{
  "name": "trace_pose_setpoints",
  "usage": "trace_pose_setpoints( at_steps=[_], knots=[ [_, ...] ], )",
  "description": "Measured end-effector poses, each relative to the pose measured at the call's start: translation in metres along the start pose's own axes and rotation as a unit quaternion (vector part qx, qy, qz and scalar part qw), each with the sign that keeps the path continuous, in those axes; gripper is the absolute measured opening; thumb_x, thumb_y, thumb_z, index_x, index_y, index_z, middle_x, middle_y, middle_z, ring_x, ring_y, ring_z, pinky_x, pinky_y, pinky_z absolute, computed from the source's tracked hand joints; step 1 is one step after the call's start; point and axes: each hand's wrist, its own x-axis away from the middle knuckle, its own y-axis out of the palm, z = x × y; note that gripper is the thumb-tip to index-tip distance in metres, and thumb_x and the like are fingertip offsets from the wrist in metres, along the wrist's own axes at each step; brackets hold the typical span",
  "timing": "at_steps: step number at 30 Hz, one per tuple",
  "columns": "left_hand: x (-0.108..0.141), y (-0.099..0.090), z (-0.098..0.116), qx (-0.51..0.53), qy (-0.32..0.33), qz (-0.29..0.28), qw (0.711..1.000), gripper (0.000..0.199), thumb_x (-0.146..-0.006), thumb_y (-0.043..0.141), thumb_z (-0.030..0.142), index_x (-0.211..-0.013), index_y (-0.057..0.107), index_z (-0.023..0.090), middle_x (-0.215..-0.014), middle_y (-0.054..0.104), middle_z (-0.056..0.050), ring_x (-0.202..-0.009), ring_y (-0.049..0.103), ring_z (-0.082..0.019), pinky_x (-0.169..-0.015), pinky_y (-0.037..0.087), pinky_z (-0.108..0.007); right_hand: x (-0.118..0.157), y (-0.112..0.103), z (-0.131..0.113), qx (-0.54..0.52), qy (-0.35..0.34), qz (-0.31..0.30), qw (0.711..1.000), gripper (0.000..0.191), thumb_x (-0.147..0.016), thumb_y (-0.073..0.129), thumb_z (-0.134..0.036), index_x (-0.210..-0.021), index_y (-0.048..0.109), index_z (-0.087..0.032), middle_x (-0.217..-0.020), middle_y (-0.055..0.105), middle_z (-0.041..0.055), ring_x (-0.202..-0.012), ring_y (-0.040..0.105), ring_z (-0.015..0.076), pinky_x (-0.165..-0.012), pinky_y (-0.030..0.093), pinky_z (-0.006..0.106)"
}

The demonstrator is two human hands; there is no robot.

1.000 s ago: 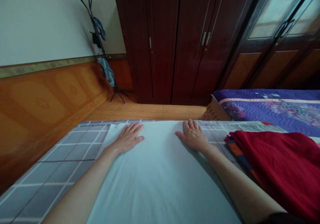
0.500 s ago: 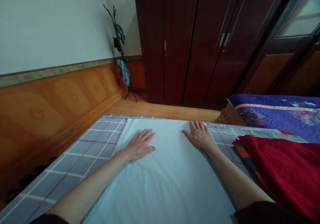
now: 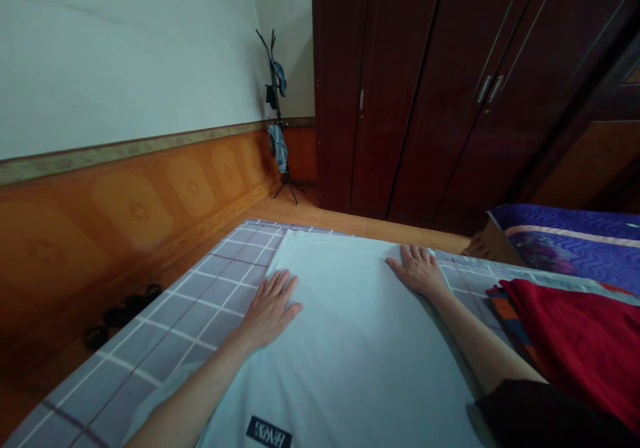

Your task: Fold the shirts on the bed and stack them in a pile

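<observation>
A pale mint T-shirt (image 3: 350, 328) lies spread on the grey checked bedsheet (image 3: 210, 281), with a dark printed label (image 3: 269, 433) near the bottom of the view. My left hand (image 3: 271, 308) rests flat on the shirt's left edge, fingers spread and holding nothing. On the far right corner of the cloth lies my right hand (image 3: 417, 268), also flat with its fingers apart. The near end of the shirt runs out of view at the bottom.
Folded red cloth (image 3: 575, 341) lies on the bed at the right. Beyond are a purple-covered bed (image 3: 565, 235), a dark wardrobe (image 3: 400, 88) and a coat rack (image 3: 278, 115). Dark shoes (image 3: 120, 315) sit on the floor at left.
My left hand has slid nearer along the shirt's left edge, while my right hand stays at the far right corner. The view has turned left, and the label has come into sight.
</observation>
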Motion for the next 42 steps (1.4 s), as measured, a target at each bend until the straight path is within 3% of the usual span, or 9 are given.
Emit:
trace_pose_setpoints(
  at_steps=[6,11,15,18,23,25,28,34,42],
  knots=[
    [-0.002,-0.006,-0.005,0.026,-0.001,0.030,0.999,0.075,-0.090,0.031,0.060,-0.149,0.016,0.016,-0.156,0.001,-0.012,-0.143,0.000,-0.028,-0.115,0.010,-0.051,0.002,-0.030,-0.025,0.012,0.013,-0.019,1.000,0.059,-0.093,0.035,-0.042,-0.133,0.043,0.000,-0.137,0.039,0.0302,-0.128,0.032,0.0441,-0.100,0.020,0.061],
    [-0.002,-0.004,-0.006,0.023,0.014,0.005,1.000,0.071,-0.091,0.029,0.060,-0.147,0.023,0.016,-0.154,0.017,-0.014,-0.143,0.010,-0.028,-0.115,0.012,-0.050,0.050,-0.052,-0.127,-0.013,-0.074,-0.042,0.996,0.063,-0.090,0.041,-0.046,-0.142,0.036,-0.011,-0.150,0.027,0.0198,-0.136,0.025,0.0359,-0.107,0.021,0.049],
    [-0.001,-0.003,-0.006,-0.003,0.027,0.024,0.999,0.064,-0.093,0.031,0.054,-0.145,0.028,0.016,-0.152,0.025,-0.014,-0.142,0.017,-0.027,-0.114,0.014,-0.050,0.107,-0.054,-0.187,-0.122,-0.245,-0.070,0.959,0.068,-0.091,0.033,-0.057,-0.144,0.033,-0.015,-0.151,0.026,0.0161,-0.138,0.023,0.0323,-0.110,0.021,0.045],
    [0.000,-0.004,-0.007,-0.020,0.024,0.026,0.999,0.061,-0.094,0.032,0.052,-0.143,0.033,0.016,-0.151,0.028,-0.013,-0.141,0.019,-0.029,-0.114,0.015,-0.051,0.119,-0.046,-0.157,-0.125,-0.246,-0.064,0.959,0.068,-0.092,0.029,-0.058,-0.144,0.033,-0.015,-0.150,0.028,0.0156,-0.138,0.023,0.0305,-0.111,0.020,0.045],
    [0.000,-0.008,-0.009,-0.010,0.011,0.014,1.000,0.062,-0.093,0.034,0.053,-0.143,0.033,0.017,-0.152,0.027,-0.012,-0.141,0.018,-0.031,-0.113,0.015,-0.052,0.099,-0.033,-0.029,-0.013,-0.040,-0.029,0.999,0.060,-0.094,0.030,-0.049,-0.137,0.042,-0.010,-0.143,0.040,0.0178,-0.133,0.034,0.0332,-0.105,0.030,0.049],
    [0.001,-0.012,-0.005,-0.006,0.009,0.017,1.000,0.063,-0.092,0.036,0.052,-0.144,0.032,0.016,-0.152,0.025,-0.013,-0.141,0.016,-0.032,-0.113,0.012,-0.053,0.102,-0.037,-0.006,0.029,0.019,-0.018,0.999,0.056,-0.093,0.031,-0.048,-0.130,0.049,-0.009,-0.134,0.048,0.0206,-0.124,0.044,0.0358,-0.098,0.037,0.050],
    [0.007,-0.019,0.015,0.006,0.061,0.023,0.998,0.064,-0.093,0.037,0.050,-0.146,0.026,0.017,-0.154,0.018,-0.012,-0.143,0.008,-0.030,-0.114,0.009,-0.053,0.125,-0.050,-0.035,0.034,-0.005,0.000,0.999,0.053,-0.092,0.035,-0.046,-0.125,0.053,-0.009,-0.132,0.048,0.0229,-0.122,0.045,0.0366,-0.096,0.039,0.049],
    [0.027,-0.017,0.050,0.039,0.229,-0.074,0.970,0.074,-0.090,0.029,0.064,-0.148,0.018,0.020,-0.156,0.015,-0.008,-0.143,0.005,-0.024,-0.116,0.007,-0.047,0.182,-0.074,-0.151,-0.095,-0.249,-0.033,0.963,0.050,-0.091,0.042,-0.030,-0.139,0.042,-0.014,-0.146,0.037,0.0149,-0.134,0.033,0.0304,-0.108,0.031,0.046],
    [0.017,-0.017,0.024,0.009,0.180,-0.103,0.978,0.072,-0.091,0.026,0.063,-0.148,0.017,0.021,-0.156,0.012,-0.007,-0.143,0.002,-0.026,-0.115,0.004,-0.049,0.192,-0.057,-0.053,-0.064,-0.131,-0.003,0.989,0.054,-0.092,0.042,-0.044,-0.134,0.049,-0.010,-0.142,0.041,0.0196,-0.133,0.034,0.0338,-0.106,0.034,0.052]
  ],
)
